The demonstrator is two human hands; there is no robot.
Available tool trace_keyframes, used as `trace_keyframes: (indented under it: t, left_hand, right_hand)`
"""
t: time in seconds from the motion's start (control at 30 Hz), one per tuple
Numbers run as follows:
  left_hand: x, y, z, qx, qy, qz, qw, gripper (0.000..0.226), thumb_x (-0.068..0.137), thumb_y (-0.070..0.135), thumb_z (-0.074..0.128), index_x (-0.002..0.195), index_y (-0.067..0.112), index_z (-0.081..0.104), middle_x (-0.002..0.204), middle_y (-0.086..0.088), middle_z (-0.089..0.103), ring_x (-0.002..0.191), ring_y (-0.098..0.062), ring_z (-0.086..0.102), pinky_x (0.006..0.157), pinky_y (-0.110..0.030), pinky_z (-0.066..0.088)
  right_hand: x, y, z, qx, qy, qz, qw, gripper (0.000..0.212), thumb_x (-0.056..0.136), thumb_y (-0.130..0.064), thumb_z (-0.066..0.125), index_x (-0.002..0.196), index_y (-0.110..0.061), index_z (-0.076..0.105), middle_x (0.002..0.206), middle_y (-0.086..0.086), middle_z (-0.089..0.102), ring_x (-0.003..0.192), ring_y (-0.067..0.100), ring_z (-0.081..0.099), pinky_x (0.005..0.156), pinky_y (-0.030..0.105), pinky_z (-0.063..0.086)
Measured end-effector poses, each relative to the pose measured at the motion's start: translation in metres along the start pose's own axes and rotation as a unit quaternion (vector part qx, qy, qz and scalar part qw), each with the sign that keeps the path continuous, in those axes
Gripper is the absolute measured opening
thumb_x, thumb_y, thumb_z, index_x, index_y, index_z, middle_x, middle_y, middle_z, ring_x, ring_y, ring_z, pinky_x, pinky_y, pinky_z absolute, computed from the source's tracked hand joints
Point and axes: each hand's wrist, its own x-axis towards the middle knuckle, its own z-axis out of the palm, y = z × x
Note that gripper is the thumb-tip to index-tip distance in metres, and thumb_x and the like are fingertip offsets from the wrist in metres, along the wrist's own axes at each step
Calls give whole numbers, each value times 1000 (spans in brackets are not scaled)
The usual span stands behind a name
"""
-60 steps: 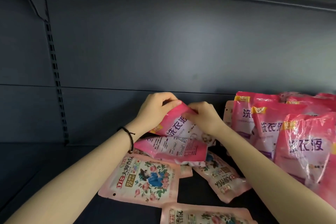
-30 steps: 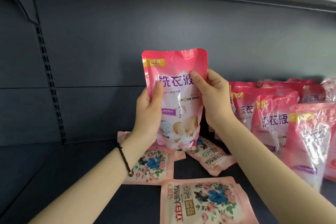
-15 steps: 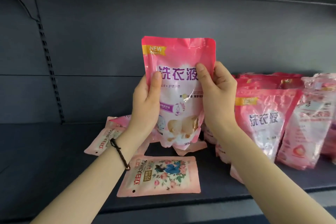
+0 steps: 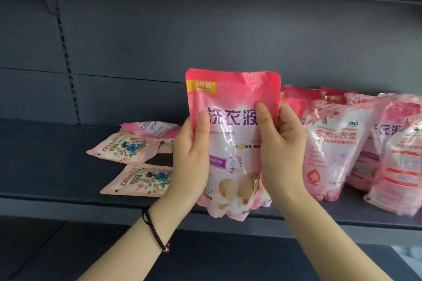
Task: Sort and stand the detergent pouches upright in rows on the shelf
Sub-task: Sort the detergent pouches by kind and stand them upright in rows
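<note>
Left hand (image 4: 191,162), right hand (image 4: 280,150) grip pink pouch (image 4: 230,143) upright between them, before shelf (image 4: 57,189) edge.

Left grip (image 4: 189,162): bare hand, just left of the frame's centre; thumbnail cut short and rounded.
Right grip (image 4: 280,150): bare hand, just right of the frame's centre; thumbnail likewise short, with a natural sheen.
Left forearm (image 4: 127,251): uncovered from the wrist to the lower edge of the frame.
Right forearm (image 4: 319,235): uncovered, reaching the lower right corner.
Bracelet (image 4: 155,232): thin dark braided cord on the left wrist, lower centre-left of the frame.
Bead (image 4: 166,245): small, dark red, at the cord's lower end.
</note>
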Motion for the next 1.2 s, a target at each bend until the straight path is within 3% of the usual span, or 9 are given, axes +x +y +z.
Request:
trace_keyframes:
  t: [0.1,0.23,0.37,0.5,0.7,0.8,1.0,1.13,1.2]
  left_hand:
    - [-17,-14,24,0,19,-12,1000,43,92,59,37,100,24,61,93,-15,66,88,-36,64,76,-48,54]
    - [-22,-34,48,33,61,0,998,45,96,58,33,97,20,58,92,-17,61,86,-34,60,79,-56,50]
    - [-13,-46,61,53,74,24,996,36,93,61,33,91,33,55,90,-8,60,89,-29,58,81,-53,49]
    - [1,-61,68,80,104,45,990,35,96,55,31,82,29,52,79,2,56,80,-27,55,76,-51,48]
    - [20,-74,71,116,112,55,985,35,95,58,28,77,34,47,78,27,51,80,-14,50,75,-27,41]
    - [24,-80,68,141,107,68,982,37,95,52,29,75,27,47,73,24,48,78,-12,47,74,-27,40]
    - [16,-77,58,146,27,92,985,35,93,62,30,88,33,50,82,11,53,81,-14,52,76,-28,44]
    - [11,-77,42,113,-74,53,989,47,87,66,39,115,30,50,104,2,59,98,-14,59,86,-35,52]
    - [8,-76,30,110,-115,33,987,48,86,63,46,124,34,45,117,9,58,108,-7,58,90,-30,51]
  right_hand:
    - [-9,10,-20,-20,17,-6,1000,36,96,-19,56,64,-18,39,57,-5,36,52,7,31,46,19,30]
    - [-12,27,-35,-41,48,-2,998,34,96,-18,55,65,-19,43,59,-6,40,53,6,33,48,22,32]
    - [-3,38,-39,-53,80,-35,995,32,96,-16,54,68,-30,47,58,-15,41,52,0,33,48,12,30]
    - [8,50,-36,-69,87,-54,992,32,96,-15,55,70,-31,47,57,-14,42,51,1,33,48,11,29]
    - [22,67,-30,-69,121,-71,988,31,96,-11,55,73,-32,49,57,-21,49,50,-5,40,49,6,32]
    - [21,73,-27,-60,128,-61,988,29,97,-13,54,74,-29,49,56,-21,50,49,-3,40,49,8,33]
    - [10,76,-39,-56,118,-28,991,23,99,-24,50,77,-28,49,68,-19,51,61,-2,45,58,14,42]
    - [10,74,-54,-76,35,23,996,19,100,-33,45,104,-19,57,88,-2,62,81,12,60,74,27,52]
    - [9,72,-62,-93,-3,41,995,14,99,-36,46,99,-26,56,88,3,62,80,18,59,73,35,53]
